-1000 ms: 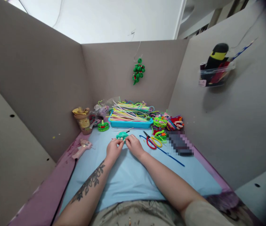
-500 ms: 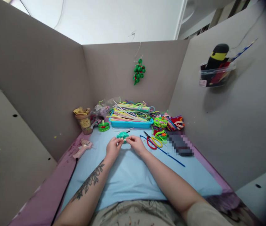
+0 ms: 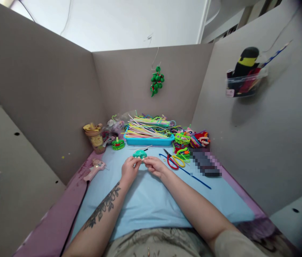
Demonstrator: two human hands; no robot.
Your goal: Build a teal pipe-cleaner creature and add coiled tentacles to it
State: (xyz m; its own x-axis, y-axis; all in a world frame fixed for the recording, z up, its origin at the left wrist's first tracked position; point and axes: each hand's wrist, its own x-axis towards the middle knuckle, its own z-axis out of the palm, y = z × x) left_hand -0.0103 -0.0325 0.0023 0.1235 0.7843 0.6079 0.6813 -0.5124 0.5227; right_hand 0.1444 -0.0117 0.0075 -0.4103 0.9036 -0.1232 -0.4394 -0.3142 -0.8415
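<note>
Both hands meet over the middle of the light blue cloth point(image 3: 140, 203). A teal fuzzy craft piece point(image 3: 139, 154), apparently made of pipe cleaner, sits right at my fingertips, its near side partly covered by them. My left hand point(image 3: 131, 169) is closed, thumb and fingers pinched on the piece's near edge. Close beside it, my right hand point(image 3: 154, 166) is also closed, pinching at a small pale bit by the same edge. That bit is too small to name.
Behind stands a blue tray point(image 3: 149, 141) heaped with pipe cleaners. Right of my hands lie scissors point(image 3: 176, 162), a dark blue pipe cleaner point(image 3: 197, 179) and a blurred dark object point(image 3: 205, 164). A pink glue gun point(image 3: 95, 171), a cup point(image 3: 95, 139) and a green fuzzy figure point(image 3: 118, 144) are left.
My right hand has turned a little and its fingers curl more, still at the teal piece. The left hand keeps its pinch, almost unmoved. The view has shifted slightly.
</note>
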